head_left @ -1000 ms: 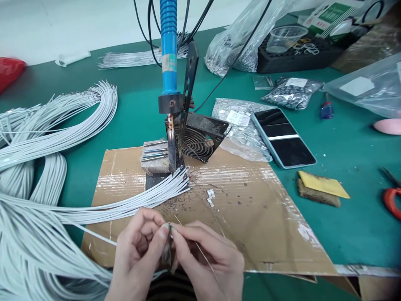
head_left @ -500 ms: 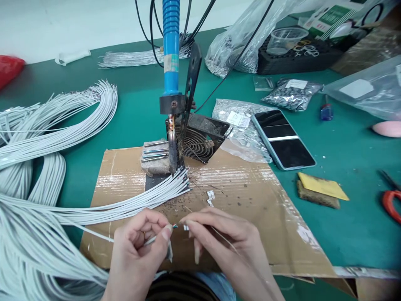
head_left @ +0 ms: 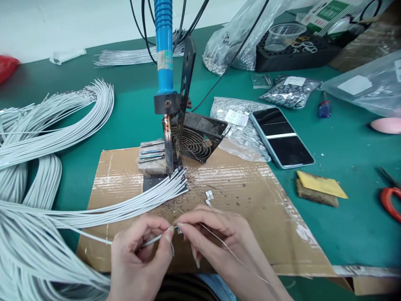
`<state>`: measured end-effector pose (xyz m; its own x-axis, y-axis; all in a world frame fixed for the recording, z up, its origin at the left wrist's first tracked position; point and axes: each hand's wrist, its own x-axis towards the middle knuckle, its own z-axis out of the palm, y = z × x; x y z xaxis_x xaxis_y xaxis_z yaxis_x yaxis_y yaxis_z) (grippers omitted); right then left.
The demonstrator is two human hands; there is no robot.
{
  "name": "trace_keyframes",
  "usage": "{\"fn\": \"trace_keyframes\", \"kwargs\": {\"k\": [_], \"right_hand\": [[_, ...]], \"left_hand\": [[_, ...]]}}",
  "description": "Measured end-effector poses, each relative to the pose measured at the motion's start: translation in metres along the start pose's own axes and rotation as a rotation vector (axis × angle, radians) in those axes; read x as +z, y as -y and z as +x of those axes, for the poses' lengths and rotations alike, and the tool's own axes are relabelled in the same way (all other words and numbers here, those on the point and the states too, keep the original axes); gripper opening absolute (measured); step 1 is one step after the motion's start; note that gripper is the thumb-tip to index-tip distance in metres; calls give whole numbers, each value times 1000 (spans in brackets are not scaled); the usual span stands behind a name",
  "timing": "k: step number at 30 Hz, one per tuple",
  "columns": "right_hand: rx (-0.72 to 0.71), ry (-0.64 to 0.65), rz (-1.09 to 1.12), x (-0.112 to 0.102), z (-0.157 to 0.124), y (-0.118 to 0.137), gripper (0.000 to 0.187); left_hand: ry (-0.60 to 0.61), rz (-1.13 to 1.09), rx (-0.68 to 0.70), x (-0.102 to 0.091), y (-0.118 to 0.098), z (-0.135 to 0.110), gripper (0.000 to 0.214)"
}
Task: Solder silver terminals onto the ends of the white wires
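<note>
My left hand [head_left: 139,255] pinches the end of a thin white cable [head_left: 94,238] between thumb and forefinger at the near edge of a cardboard sheet [head_left: 250,209]. My right hand [head_left: 216,238] meets it fingertip to fingertip, pinching a tiny metal piece at the cable's tip, with a thin solder wire [head_left: 232,255] running back across the hand. Just beyond lies a fanned bundle of white cables [head_left: 150,196]. Its ends sit under a blue-handled soldering iron [head_left: 164,62] held upright in a stand. Two small metal pieces [head_left: 209,197] lie on the cardboard.
Large loops of white cables [head_left: 46,133] fill the left. A small black fan [head_left: 197,140], a phone [head_left: 281,138], bags of small parts [head_left: 241,125], a yellow sponge [head_left: 319,188], red-handled cutters [head_left: 390,198] and a black tray [head_left: 294,50] lie on the green table.
My hands moved forward from the near edge onto the cardboard. They separated briefly, then the right fingertips closed against the cable tip held in the left.
</note>
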<state>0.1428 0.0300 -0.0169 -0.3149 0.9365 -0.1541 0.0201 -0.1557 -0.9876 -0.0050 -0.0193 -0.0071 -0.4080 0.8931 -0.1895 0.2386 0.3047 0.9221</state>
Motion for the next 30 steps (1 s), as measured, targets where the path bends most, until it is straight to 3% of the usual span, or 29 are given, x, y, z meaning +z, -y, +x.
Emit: {"fn": "trace_keyframes", "kwargs": {"k": [3,10,14,18,22,30], "right_hand": [[25,-32,62,1,-2,-4,15],[102,-250,150,7,-8,-3,9],[191,-240,263,11,-8,-6,8],[82,-192,376,12,-4,-17,7],[-13,-155,329,12,-1,-18,8],[-33,-137,179,9,-4,-7,11]], "left_hand": [[-5,-1,-7,0,-1,1,10],[-49,-141,-94,0,-9,6,10],[-23,-174,-125,-2,-6,8,8],[24,-205,-151,-5,-4,11,10],[78,-266,-149,-6,-6,11,11],[91,-210,-146,-5,-12,10,11]]}}
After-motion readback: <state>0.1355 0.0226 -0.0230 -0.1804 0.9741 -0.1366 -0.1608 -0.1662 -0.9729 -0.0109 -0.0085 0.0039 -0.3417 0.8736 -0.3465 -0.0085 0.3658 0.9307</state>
